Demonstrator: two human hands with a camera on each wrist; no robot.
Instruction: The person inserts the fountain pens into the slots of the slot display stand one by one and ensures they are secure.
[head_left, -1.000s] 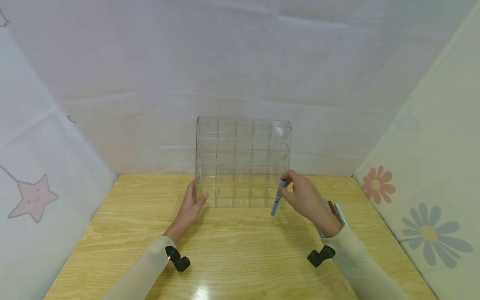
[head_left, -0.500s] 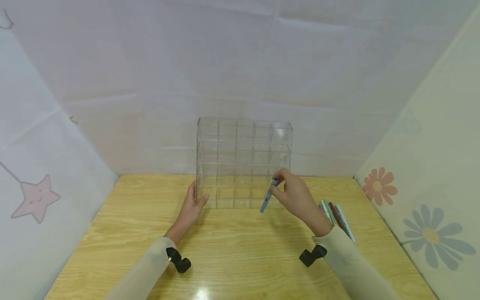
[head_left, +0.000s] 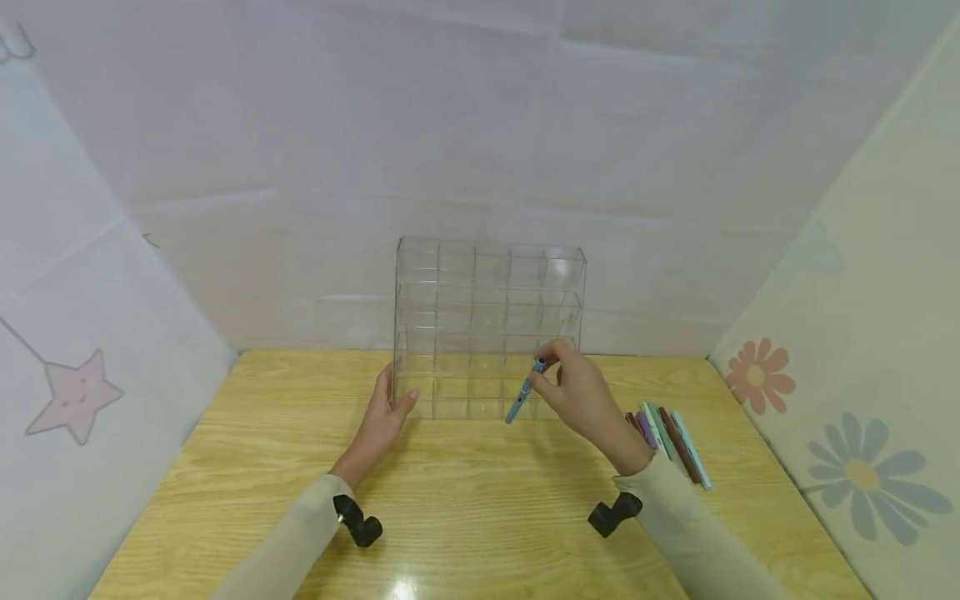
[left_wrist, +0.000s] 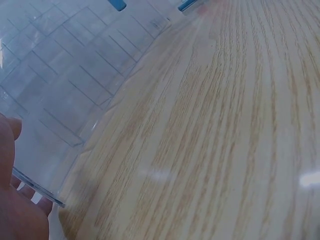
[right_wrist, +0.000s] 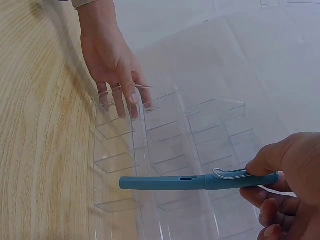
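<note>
A clear plastic rack point(head_left: 489, 317) with rows of small compartments stands upright at the back of the table. Its lower left side is held by my left hand point(head_left: 381, 419), the thumb in front and the fingers behind the edge. My right hand point(head_left: 583, 392) pinches a blue pen point(head_left: 522, 393) near its capped end, between thumb and fingers. That pen slants down to the left, in front of the rack's lower rows. In the right wrist view the silver clip of the pen point(right_wrist: 165, 183) shows, and the left hand point(right_wrist: 111, 62) touches the rack's far side.
Several pens point(head_left: 678, 446) in brown, purple, green and light blue lie side by side on the wooden table point(head_left: 465, 500), right of my right forearm. A pale cloth wall point(head_left: 480, 125) rises right behind the rack, with printed cloth at both sides.
My right hand has moved left along the rack's front with the blue pen. More of the pens lying at the right now show. The left hand stays on the rack.
</note>
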